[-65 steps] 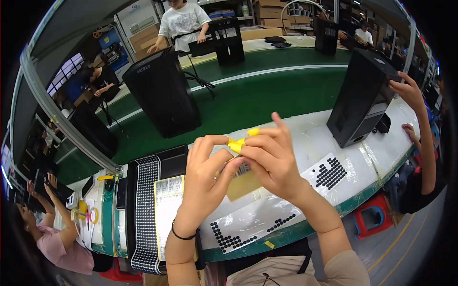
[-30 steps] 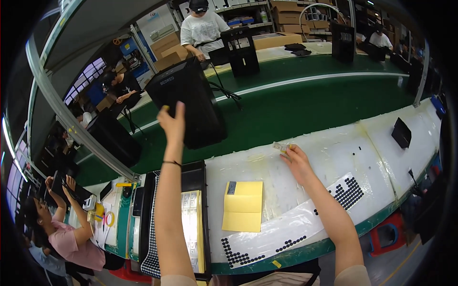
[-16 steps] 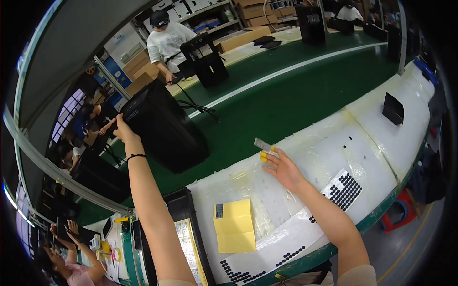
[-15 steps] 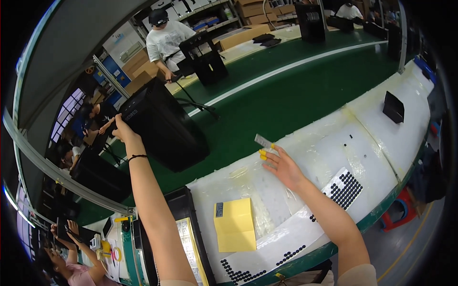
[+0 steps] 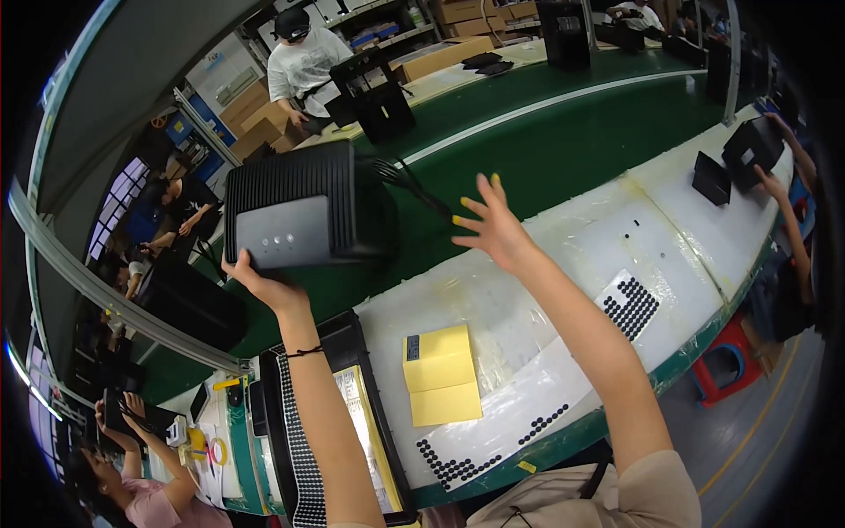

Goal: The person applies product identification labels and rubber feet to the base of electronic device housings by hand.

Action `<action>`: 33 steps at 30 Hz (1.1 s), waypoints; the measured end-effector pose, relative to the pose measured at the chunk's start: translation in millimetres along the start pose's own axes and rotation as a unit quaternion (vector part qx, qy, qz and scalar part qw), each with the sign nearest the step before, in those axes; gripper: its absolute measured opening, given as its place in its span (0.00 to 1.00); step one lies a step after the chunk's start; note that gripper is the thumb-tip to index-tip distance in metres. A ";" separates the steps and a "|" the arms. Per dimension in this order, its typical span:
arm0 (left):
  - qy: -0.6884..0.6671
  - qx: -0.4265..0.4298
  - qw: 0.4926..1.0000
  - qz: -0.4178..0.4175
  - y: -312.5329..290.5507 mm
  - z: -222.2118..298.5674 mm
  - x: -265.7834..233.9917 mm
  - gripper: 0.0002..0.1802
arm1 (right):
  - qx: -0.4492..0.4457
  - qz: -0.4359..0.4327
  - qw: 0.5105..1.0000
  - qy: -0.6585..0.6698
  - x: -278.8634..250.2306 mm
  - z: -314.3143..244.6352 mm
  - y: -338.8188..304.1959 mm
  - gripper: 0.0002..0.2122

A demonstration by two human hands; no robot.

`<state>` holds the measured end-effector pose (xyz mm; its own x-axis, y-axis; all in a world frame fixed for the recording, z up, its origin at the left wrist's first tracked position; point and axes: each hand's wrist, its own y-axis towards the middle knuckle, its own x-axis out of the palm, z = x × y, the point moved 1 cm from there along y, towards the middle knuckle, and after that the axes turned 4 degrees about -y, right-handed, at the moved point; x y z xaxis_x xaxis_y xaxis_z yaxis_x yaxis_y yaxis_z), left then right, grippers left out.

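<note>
Left hand [image 5: 271,289] apparently grips black case [image 5: 304,207]; right hand [image 5: 500,234] splayed

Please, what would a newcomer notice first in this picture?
Probably the large ribbed black box, left of centre, with the left hand gripping its lower left corner. Next, the yellow sheet lying on the white work surface, and the right hand, spread open higher in the picture.

Beyond my white-topped table [image 5: 493,308] lies a green belt [image 5: 572,150], backed by shelves [image 5: 400,35] and cardboard boxes [image 5: 248,107]. At my left, a metal post [image 5: 158,333] and a paned window [image 5: 130,182]; at my right, a red stool [image 5: 739,336] on grey floor [image 5: 731,418].
</note>
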<state>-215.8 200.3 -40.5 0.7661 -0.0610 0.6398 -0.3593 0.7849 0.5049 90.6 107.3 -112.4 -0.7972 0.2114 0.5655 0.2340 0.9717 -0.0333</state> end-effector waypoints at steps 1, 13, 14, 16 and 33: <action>-0.008 0.001 0.999 0.035 -23.5 2.9 25.7 0.25 | -0.003 0.008 1.000 -0.007 7.3 -10.3 5.7 0.46; -0.335 -0.460 0.785 -0.247 -71.1 -29.2 2.8 0.28 | 0.056 -0.061 0.990 -0.117 15.0 18.4 -32.1 0.50; -0.338 -0.459 0.783 -0.250 -79.8 -29.2 8.5 0.28 | 0.041 -0.026 0.984 -0.169 7.3 21.3 -42.3 0.49; -0.159 -0.386 0.894 -0.162 -93.2 -16.9 10.1 0.23 | 0.015 -0.024 0.984 -0.177 8.2 19.6 -59.3 0.49; 0.428 0.224 0.733 -0.479 -198.7 23.4 24.6 0.31 | -0.364 -0.017 0.919 -0.148 29.7 -96.6 -73.0 0.40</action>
<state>-138.0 28.3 -111.5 0.7656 0.1078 -0.6342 0.5705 0.3420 0.7467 103.7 32.4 -13.6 -0.9023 0.3070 0.3026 0.4307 0.6726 0.6017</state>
